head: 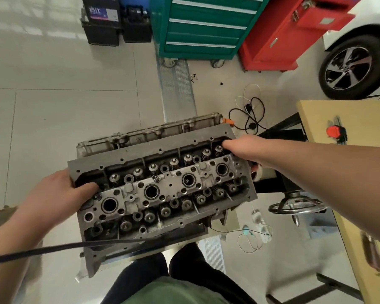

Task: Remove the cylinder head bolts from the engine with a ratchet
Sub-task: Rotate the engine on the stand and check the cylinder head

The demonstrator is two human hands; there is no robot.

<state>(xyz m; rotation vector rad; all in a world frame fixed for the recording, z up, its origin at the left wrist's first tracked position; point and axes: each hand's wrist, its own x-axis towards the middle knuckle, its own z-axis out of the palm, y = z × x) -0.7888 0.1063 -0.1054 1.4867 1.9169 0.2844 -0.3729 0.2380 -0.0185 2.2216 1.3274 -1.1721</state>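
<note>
The cylinder head (pixel 162 189) sat tilted in front of the person, and both hands gripped it at opposite ends. The left hand (pixel 57 194) held the near-left end, its thumb hooked over the rim into the dark recess and the fingers hidden underneath. The right hand (pixel 239 148) held the far-right end, its fingers curled down into the corner pocket. Neither hand held a ratchet, and no ratchet could be picked out with certainty anywhere in view; the tools on the yellow surface (pixel 360 119) at the right were too blurred to name.

Judging by this, the bolt work looked finished or nearly so. The round bolt holes along the head's middle showed as empty dark bores or bare washers, with no bolt heads plainly standing in them, though one small fastener (pixel 156 177) near the centre could not be identified. The two-handed grip and the head's tilt suggested it was free of the block (pixel 154 130), part of which showed just behind it, and was being lifted. Where the removed bolts lay could not be seen. A black cable (pixel 53 249) crossed the near edge of the head, and a green cabinet (pixel 206 25) stood on the floor well beyond.
</note>
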